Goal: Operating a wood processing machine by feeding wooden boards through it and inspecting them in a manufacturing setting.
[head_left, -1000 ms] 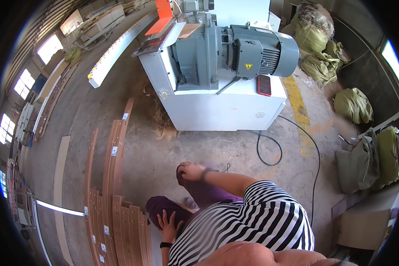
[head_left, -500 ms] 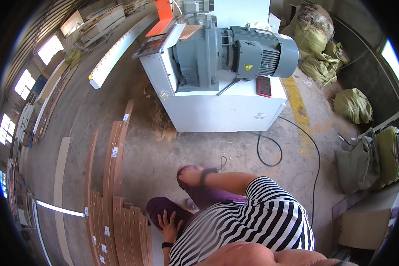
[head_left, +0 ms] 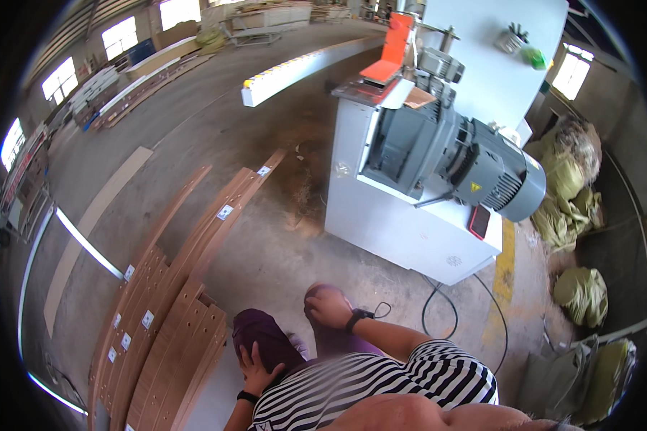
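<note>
My left hand (head_left: pixel 255 370) rests on my left thigh, fingers spread over the dark purple trousers (head_left: pixel 266 337). My right hand (head_left: pixel 329 307) lies over my right knee, its fingers draped across the cloth and partly hard to make out. Neither hand holds anything. Close to my left hand stand stacked brown wooden boards (head_left: pixel 169 359) with drilled holes and small white labels. Ahead of my right hand is a white machine cabinet (head_left: pixel 395 244) carrying a large grey electric motor (head_left: pixel 492 172). A red-edged phone (head_left: pixel 479 222) lies on the cabinet top beside the motor.
A black cable (head_left: pixel 507 337) loops over the floor right of my knees. Stuffed yellow-green sacks (head_left: pixel 582 298) line the right wall. A long white beam (head_left: pixel 309 65) juts left from the machine, near an orange guard (head_left: pixel 392 50). A flat tan strip (head_left: pixel 97 223) lies on the floor at left.
My view has turned to the left, so the machine and boards appear shifted right and tilted. Both hands stay on my legs; nothing was picked up.
</note>
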A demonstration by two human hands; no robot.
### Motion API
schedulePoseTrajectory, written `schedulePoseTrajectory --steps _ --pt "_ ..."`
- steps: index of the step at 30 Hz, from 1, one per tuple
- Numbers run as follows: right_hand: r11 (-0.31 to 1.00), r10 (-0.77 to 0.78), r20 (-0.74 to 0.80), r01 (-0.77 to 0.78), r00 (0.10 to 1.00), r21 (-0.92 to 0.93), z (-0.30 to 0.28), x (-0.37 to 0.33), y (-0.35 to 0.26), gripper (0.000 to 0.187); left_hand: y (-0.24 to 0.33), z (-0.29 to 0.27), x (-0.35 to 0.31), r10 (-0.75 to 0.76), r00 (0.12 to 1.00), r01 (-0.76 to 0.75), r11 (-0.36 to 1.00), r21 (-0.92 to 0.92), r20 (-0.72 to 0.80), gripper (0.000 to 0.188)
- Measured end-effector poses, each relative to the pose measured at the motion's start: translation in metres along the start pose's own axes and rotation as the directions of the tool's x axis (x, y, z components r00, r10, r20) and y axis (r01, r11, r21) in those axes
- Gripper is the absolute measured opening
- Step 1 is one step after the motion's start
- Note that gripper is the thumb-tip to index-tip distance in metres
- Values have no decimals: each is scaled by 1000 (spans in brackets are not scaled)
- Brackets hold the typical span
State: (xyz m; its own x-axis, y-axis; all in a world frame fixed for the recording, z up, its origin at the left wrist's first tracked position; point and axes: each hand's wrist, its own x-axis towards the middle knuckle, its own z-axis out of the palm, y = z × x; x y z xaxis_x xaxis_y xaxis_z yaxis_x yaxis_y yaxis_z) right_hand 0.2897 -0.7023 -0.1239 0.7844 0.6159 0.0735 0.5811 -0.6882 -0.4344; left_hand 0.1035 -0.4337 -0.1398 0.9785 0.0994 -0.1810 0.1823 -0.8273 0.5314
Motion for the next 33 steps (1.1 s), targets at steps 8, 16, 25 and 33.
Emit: schedulePoseTrajectory --steps 8,16,25,33 --pt "989 9 70 2 997 -148 -2 7 -9 42 -101 104 -77 -345 908 415 660 -626 239 126" --pt "988 10 158 14 987 -155 11 22 -2 43 -109 127 -75 -246 954 279 533 -799 169 127" --pt "980 5 214 37 977 -194 15 29 -2 44 -112 155 -79 -112 993 26 431 -902 -25 128" --pt "989 -3 231 38 973 -146 25 33 -7 47 -64 94 -80 -453 822 569 628 -531 345 129"
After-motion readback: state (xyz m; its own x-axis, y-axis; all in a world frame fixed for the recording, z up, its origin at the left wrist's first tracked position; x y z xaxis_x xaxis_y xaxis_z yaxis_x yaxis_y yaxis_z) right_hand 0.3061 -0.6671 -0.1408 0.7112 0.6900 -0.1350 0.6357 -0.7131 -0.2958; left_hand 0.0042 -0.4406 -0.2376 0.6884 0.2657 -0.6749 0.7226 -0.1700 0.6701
